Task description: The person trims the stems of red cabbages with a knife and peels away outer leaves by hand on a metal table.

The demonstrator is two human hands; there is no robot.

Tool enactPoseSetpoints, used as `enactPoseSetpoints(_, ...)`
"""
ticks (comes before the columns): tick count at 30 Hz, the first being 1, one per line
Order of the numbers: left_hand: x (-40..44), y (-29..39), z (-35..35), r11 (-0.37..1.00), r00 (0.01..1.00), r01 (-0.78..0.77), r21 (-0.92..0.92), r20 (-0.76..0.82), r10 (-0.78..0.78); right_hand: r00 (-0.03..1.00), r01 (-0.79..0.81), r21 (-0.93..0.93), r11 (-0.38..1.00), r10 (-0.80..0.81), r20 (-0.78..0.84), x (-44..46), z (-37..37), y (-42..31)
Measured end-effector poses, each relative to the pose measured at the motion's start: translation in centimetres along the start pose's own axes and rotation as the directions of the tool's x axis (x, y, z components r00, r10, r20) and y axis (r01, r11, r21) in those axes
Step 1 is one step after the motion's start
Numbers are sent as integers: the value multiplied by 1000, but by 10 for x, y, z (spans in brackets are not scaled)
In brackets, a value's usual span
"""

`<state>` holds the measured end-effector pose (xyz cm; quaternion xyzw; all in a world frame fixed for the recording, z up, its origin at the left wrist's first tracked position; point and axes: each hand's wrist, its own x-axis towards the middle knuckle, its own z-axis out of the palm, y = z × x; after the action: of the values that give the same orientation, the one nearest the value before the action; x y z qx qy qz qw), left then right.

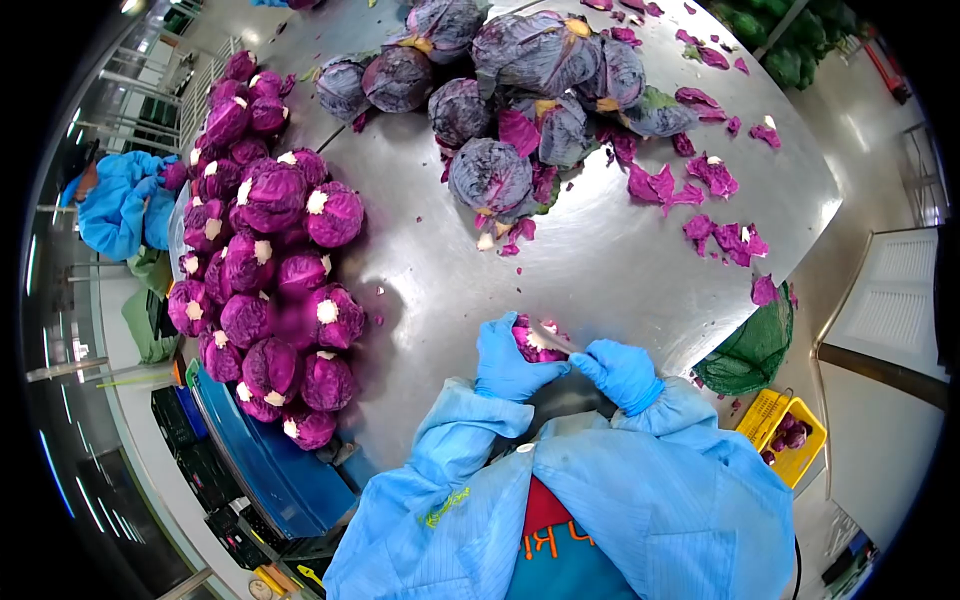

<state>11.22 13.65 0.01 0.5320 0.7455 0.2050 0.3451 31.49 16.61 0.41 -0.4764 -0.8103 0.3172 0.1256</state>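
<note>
At the near edge of the steel table, my left hand [512, 362], in a blue glove, grips a red cabbage [528, 338] from its left side. My gloved right hand [620, 376] is closed around a knife [558, 341], whose handle is mostly hidden in the fist. The blade reaches left over the cabbage, at its pale cut stem; whether it is in the flesh I cannot tell. To the left lies a large pile of trimmed red cabbages [275, 193] with white cut stems. Untrimmed, dull purple cabbages [490, 175] are heaped at the far middle.
Torn purple leaves [712, 178] litter the right side of the steel table [430, 290]. A green net bag [752, 345] and a yellow crate [815, 440] with purple pieces are beyond the right edge. A blue bin [255, 455] stands lower left. Another person's blue sleeve [125, 205] shows far left.
</note>
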Motion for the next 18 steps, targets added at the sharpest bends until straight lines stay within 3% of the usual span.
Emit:
enactPoseSetpoints(4, 10, 6, 2, 992, 997, 72, 103, -7, -72, 994, 81, -45, 996, -77, 77, -3, 2, 0)
enactPoseSetpoints(7, 12, 9, 2, 991, 998, 52, 120, -27, -49, 995, 81, -97, 992, -74, 70, -1, 7, 7)
enactPoseSetpoints(10, 13, 12, -1, 981, 983, 138, 133, 102, -152, 997, 68, -78, 995, -65, 41, 0, 5, 6)
enactPoseSetpoints(13, 12, 12, 0, 981, 982, 146, 125, 100, -159, 993, 41, -109, 993, -28, 117, 0, 2, 4)
enactPoseSetpoints(18, 13, 26, -5, 970, 972, 187, 156, 116, -206, 994, 30, -95, 995, -20, 103, 2, -9, 0)
